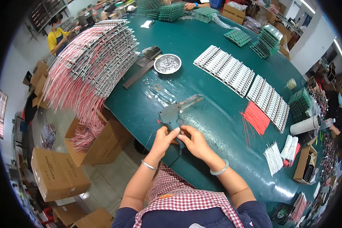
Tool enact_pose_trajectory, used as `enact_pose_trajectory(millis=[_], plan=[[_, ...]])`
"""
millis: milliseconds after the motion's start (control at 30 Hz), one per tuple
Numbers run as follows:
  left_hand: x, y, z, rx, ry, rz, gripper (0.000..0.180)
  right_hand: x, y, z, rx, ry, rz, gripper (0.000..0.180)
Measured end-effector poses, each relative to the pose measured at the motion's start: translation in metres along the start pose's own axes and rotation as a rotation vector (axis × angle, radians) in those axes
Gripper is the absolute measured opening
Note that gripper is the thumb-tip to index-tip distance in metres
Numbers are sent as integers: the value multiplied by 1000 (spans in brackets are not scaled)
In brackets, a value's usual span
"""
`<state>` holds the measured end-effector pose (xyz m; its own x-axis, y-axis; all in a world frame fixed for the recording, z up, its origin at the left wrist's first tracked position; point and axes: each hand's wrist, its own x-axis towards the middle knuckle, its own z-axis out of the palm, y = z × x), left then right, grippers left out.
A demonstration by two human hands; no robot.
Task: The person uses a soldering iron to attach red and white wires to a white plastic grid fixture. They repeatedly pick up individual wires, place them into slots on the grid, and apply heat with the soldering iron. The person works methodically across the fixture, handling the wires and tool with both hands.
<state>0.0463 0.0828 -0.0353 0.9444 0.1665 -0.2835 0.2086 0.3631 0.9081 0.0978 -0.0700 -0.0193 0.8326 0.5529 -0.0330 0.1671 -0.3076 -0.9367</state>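
Observation:
My left hand (164,141) and my right hand (195,141) are close together at the table's near edge, thumbs and fingers pinched toward each other. What sits between the fingertips is too small to make out. Just beyond them is a dark grey gun-shaped tool (170,115) with two copper-coloured prongs pointing away to the right. Its handle is partly behind my fingers, and a dark cord (175,160) trails below. Small metal loops and bits (164,102) lie beyond the tool. Farther off stands a round metal bowl (167,64) of small shiny parts.
A tall stack of boards with red and white wires (91,64) fills the left table edge. White strip panels (224,70), red wires (255,118) and white wires (273,159) lie right, near a white bottle (305,125). Cardboard boxes (59,173) stand on the floor.

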Motion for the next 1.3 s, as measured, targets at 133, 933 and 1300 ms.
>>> enact_pose_trajectory(millis=[133, 933, 1300], plan=[[13, 18, -25, 206, 174, 87, 39, 55, -16, 6, -80, -151, -120, 38], [88, 99, -184, 334, 539, 155, 26, 167, -19, 39, -381, -539, -149, 39], [105, 73, -194, 335, 686, 280, 21, 159, -25, 58, -664, -242, -434, 34]])
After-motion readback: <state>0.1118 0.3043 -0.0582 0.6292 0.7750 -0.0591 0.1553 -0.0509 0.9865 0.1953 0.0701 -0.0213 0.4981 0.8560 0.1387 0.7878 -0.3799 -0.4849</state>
